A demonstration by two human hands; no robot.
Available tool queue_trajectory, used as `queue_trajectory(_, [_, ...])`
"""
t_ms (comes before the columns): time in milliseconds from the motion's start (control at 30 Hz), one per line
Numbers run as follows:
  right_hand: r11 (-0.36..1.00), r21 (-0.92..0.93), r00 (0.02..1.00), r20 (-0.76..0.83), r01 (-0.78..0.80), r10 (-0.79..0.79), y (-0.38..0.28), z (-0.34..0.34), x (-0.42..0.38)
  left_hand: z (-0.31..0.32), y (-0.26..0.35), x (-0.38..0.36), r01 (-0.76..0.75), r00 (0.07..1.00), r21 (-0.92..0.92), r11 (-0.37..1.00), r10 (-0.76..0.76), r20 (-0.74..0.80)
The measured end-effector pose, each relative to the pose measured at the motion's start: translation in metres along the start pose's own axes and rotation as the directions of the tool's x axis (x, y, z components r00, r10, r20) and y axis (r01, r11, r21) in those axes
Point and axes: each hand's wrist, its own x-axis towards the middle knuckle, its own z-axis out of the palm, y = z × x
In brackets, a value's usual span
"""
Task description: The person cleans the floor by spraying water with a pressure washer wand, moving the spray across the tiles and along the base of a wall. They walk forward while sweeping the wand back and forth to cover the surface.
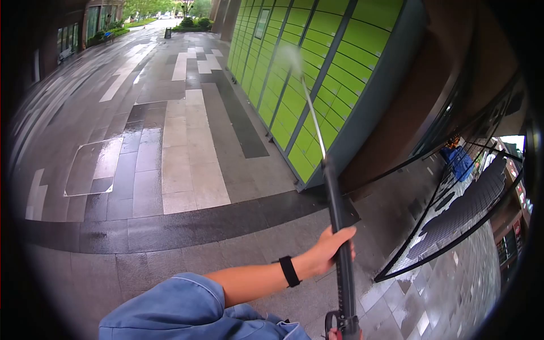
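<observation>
Lance (pixel 340 226) on the lockers: firm pivot, tight right side

Angled up and away, tip close to the near corner of the green locker bank (pixel 317 68), with the water jet (pixel 309 107) thrown onto the upper doors. Clamped at mid-shaft by the left hand (pixel 331 249), fingers wrapped tight round the black tube, a black wristband (pixel 289 271) just behind and a blue sleeve (pixel 170 306) lower down. Only a sliver of the right hand (pixel 333 335) at the bottom edge, beside the lower fitting; cannot tell whether closed or loose.

Probably best done with that 1 mid-shaft grip kept firm as the pivot. Sweep in slow, level passes along the rows of doors, upper rows first, so runoff falls over parts not yet done. Hold the tip well apart from the panels rather than close in.

Plenty of room to the left: broad paving (pixel 170 141), wet and glossy, likely slippery, so short, flat steps. A metal cover plate (pixel 93 167) well apart on that side. Far less room to the right: dark wall (pixel 396 130) just beside the locker end, and a black-framed glass panel (pixel 453 226) near the shaft.
</observation>
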Motion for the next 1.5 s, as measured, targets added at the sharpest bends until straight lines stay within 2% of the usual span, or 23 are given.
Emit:
queue_trajectory(100, [0.999, 0.0, 0.999, 0.004, 0.032, -0.032, 0.001, 0.008, 0.01, 0.016, 0.045, -0.011, -0.195, 0.973, 0.112, 0.974, 0.178, 0.147])
queue_trajectory(267, [0.998, 0.059, 1.0, -0.009, -0.01, 0.011, 0.01, 0.003, 0.007, 0.0, 0.048, -0.017, -0.253, 0.964, 0.112, 0.961, 0.242, 0.107])
queue_trajectory(333, [0.997, 0.065, 0.999, -0.024, -0.041, 0.043, 0.013, -0.003, -0.004, -0.006, 0.027, -0.011, -0.151, 0.987, 0.053, 0.987, 0.148, 0.057])
queue_trajectory(400, [0.997, 0.047, 0.997, -0.038, -0.06, 0.062, 0.017, -0.005, -0.017, -0.017, -0.006, 0.0, 0.067, 0.998, -0.017, 0.998, -0.067, -0.012])
queue_trajectory(433, [0.998, 0.029, 0.997, -0.048, -0.061, 0.062, 0.021, -0.004, -0.024, -0.029, -0.028, 0.008, 0.174, 0.985, -0.071, 0.982, -0.175, 0.001])
queue_trajectory(533, [0.999, -0.03, 0.995, -0.096, -0.042, 0.039, 0.035, 0.001, -0.036, -0.063, -0.095, 0.016, 0.396, 0.895, -0.138, 0.908, -0.415, -0.161])
queue_trajectory(567, [0.998, -0.048, 0.993, -0.11, -0.034, 0.028, 0.041, 0.001, -0.037, -0.074, -0.107, 0.014, 0.422, 0.867, -0.17, 0.89, -0.451, -0.21])
queue_trajectory(633, [0.997, -0.084, 0.992, -0.124, 0.001, -0.012, 0.05, 0.003, -0.035, -0.099, -0.118, 0.015, 0.412, 0.833, -0.198, 0.89, -0.455, -0.314])
queue_trajectory(700, [0.989, -0.139, 0.991, -0.118, 0.052, -0.068, 0.059, 0.005, -0.028, -0.12, -0.105, 0.015, 0.404, 0.834, -0.154, 0.902, -0.432, -0.344])
queue_trajectory(767, [0.973, -0.195, 0.984, -0.105, 0.122, -0.144, 0.067, 0.011, -0.013, -0.122, -0.081, 0.022, 0.377, 0.793, -0.158, 0.913, -0.406, -0.454])
queue_trajectory(867, [0.937, -0.248, 0.962, -0.054, 0.247, -0.268, 0.074, 0.021, 0.013, -0.118, -0.058, 0.039, 0.317, 0.818, -0.149, 0.937, -0.349, -0.457])
queue_trajectory(933, [0.925, -0.264, 0.956, -0.026, 0.274, -0.291, 0.071, 0.028, 0.023, -0.117, -0.048, 0.051, 0.273, 0.877, -0.11, 0.956, -0.294, -0.379])
queue_trajectory(1000, [0.977, -0.162, 0.99, 0.028, 0.14, -0.138, 0.047, 0.038, 0.039, -0.121, -0.036, 0.064, 0.286, 0.852, -0.132, 0.949, -0.315, -0.418])
queue_trajectory(1033, [0.977, -0.162, 0.991, 0.03, 0.135, -0.132, 0.037, 0.041, 0.045, -0.124, -0.032, 0.068, 0.299, 0.826, -0.135, 0.945, -0.327, -0.458])
queue_trajectory(1100, [0.995, 0.073, 0.997, -0.004, -0.073, 0.073, 0.021, 0.05, 0.055, -0.133, -0.027, 0.077, 0.31, 0.816, -0.124, 0.943, -0.331, -0.473])
queue_trajectory(1167, [0.99, 0.103, 0.995, -0.024, -0.096, 0.099, 0.032, 0.049, 0.055, -0.141, -0.034, 0.083, 0.359, 0.787, -0.094, 0.929, -0.355, -0.504])
queue_trajectory(1233, [0.975, 0.105, 0.979, -0.046, -0.195, 0.2, 0.03, 0.051, 0.053, -0.149, -0.049, 0.089, 0.415, 0.761, -0.197, 0.888, -0.457, -0.459])
queue_trajectory(1300, [0.938, 0.178, 0.948, -0.063, -0.298, 0.313, 0.028, 0.056, 0.056, -0.158, -0.061, 0.097, 0.5, 0.734, -0.203, 0.842, -0.536, -0.417])
queue_trajectory(1367, [0.795, 0.385, 0.859, -0.009, -0.469, 0.511, 0.028, 0.066, 0.066, -0.176, -0.065, 0.111, 0.538, 0.687, -0.225, 0.812, -0.577, -0.441])
queue_trajectory(1400, [0.596, 0.554, 0.758, 0.103, -0.581, 0.644, 0.035, 0.07, 0.075, -0.186, -0.069, 0.117, 0.569, 0.647, -0.239, 0.787, -0.608, -0.46])
queue_trajectory(1433, [0.412, 0.65, 0.677, 0.22, -0.639, 0.702, 0.035, 0.077, 0.086, -0.195, -0.06, 0.118, 0.516, 0.72, -0.197, 0.834, -0.547, -0.427])
queue_trajectory(1467, [0.323, 0.677, 0.642, 0.29, -0.662, 0.709, 0.033, 0.085, 0.097, -0.203, -0.051, 0.124, 0.51, 0.705, -0.205, 0.836, -0.542, -0.458])
queue_trajectory(1500, [0.315, 0.683, 0.635, 0.282, -0.66, 0.719, 0.026, 0.093, 0.098, -0.212, -0.04, 0.13, 0.505, 0.686, -0.212, 0.837, -0.538, -0.49])
